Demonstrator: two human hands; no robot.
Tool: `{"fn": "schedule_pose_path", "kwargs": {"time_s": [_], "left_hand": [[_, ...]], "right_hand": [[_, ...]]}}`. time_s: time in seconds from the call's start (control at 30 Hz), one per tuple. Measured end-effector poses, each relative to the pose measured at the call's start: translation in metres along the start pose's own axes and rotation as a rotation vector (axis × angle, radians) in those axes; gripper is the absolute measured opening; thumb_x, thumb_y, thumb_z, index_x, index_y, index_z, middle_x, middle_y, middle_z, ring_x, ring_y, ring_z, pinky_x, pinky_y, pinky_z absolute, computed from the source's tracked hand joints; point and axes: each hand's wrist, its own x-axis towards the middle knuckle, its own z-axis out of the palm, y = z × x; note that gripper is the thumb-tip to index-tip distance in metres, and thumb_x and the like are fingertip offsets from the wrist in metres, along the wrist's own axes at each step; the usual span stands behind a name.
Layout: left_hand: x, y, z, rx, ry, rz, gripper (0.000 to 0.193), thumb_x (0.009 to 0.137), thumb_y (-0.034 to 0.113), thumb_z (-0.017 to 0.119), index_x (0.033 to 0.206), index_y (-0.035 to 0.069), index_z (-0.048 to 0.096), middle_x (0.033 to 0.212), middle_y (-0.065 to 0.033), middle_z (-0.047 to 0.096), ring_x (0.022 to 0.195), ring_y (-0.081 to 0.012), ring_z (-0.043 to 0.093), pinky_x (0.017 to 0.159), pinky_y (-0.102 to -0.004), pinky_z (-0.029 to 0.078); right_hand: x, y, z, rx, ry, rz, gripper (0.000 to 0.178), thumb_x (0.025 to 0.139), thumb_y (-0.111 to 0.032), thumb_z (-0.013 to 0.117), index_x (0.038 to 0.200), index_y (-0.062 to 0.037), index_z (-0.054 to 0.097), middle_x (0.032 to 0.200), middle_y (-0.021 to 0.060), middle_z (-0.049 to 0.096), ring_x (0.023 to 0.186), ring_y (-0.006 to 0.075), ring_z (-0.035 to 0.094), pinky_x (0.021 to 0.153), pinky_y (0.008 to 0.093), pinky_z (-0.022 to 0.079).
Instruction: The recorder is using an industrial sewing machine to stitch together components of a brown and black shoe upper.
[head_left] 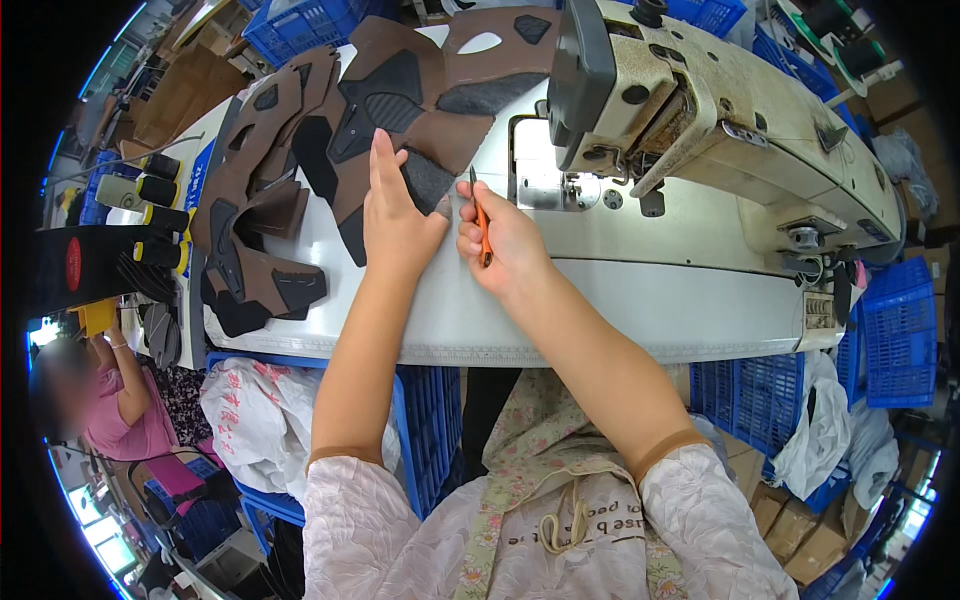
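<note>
In my right hand (503,245) is a slim pair of orange-handled thread snips (484,228), the dark pointed tip aimed away from me. My left hand (398,212) is raised over the near edge of the brown and black shoe upper pieces (440,135). Its fingers are stretched out and its thumb reaches toward the snips; it appears to hold nothing. A grey fuzzy patch (428,180) shows on the piece between my hands. More brown shoe upper pieces (268,210) overlap in a pile to the left.
A worn cream sewing machine (730,120) stands on the right of the white table (600,310). Thread spools (158,190) stand at the left. Blue crates (745,395) and a white sack (262,405) sit below the near edge. Another person (130,400) works at far left.
</note>
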Motion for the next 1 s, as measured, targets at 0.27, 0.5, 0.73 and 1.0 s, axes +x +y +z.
{"fn": "schedule_pose_path", "kwargs": {"time_s": [0.27, 0.5, 0.73, 1.0], "left_hand": [[0.0, 0.004, -0.004, -0.028, -0.037, -0.046, 0.112, 0.067, 0.003, 0.078, 0.154, 0.007, 0.008, 0.153, -0.0202, 0.033, 0.127, -0.0335, 0.053, 0.098, -0.0428, 0.047], [0.032, 0.035, 0.004, 0.504, -0.256, 0.093, 0.084, 0.071, 0.028, 0.078, 0.146, 0.012, 0.041, 0.148, -0.0162, 0.04, 0.11, -0.0297, 0.059, 0.092, -0.0427, 0.046], [0.132, 0.042, 0.01, 0.708, -0.371, 0.012, 0.024, 0.081, 0.012, 0.055, 0.098, 0.006, 0.07, 0.096, -0.0175, 0.071, 0.1, -0.0335, 0.065, 0.084, -0.0461, 0.048], [0.218, 0.052, -0.195, 0.886, -0.116, 0.066, 0.034, 0.089, 0.013, 0.047, 0.118, 0.001, 0.059, 0.109, -0.0234, 0.066, 0.105, -0.0381, 0.062, 0.091, -0.0454, 0.048]], "right_hand": [[-0.03, -0.012, -0.019, -0.056, -0.081, 0.058, 0.027, 0.101, -0.024, 0.051, 0.114, -0.0008, 0.056, 0.077, 0.0023, 0.052, 0.051, 0.0075, 0.04, 0.043, 0.0218, 0.031], [-0.061, -0.044, -0.072, -0.201, -0.516, 0.176, 0.044, 0.103, -0.029, 0.046, 0.133, 0.0033, 0.048, 0.084, 0.0019, 0.059, 0.049, 0.0056, 0.04, 0.042, 0.0209, 0.033], [-0.055, -0.042, -0.076, -0.308, -0.589, 0.205, 0.047, 0.103, -0.029, 0.047, 0.135, 0.0042, 0.046, 0.085, 0.0021, 0.062, 0.05, 0.0058, 0.042, 0.042, 0.0204, 0.034], [-0.07, -0.026, -0.065, -0.409, -0.627, 0.139, 0.048, 0.103, -0.028, 0.047, 0.141, 0.002, 0.042, 0.086, 0.0034, 0.062, 0.055, 0.0075, 0.045, 0.049, 0.0224, 0.038]]}}
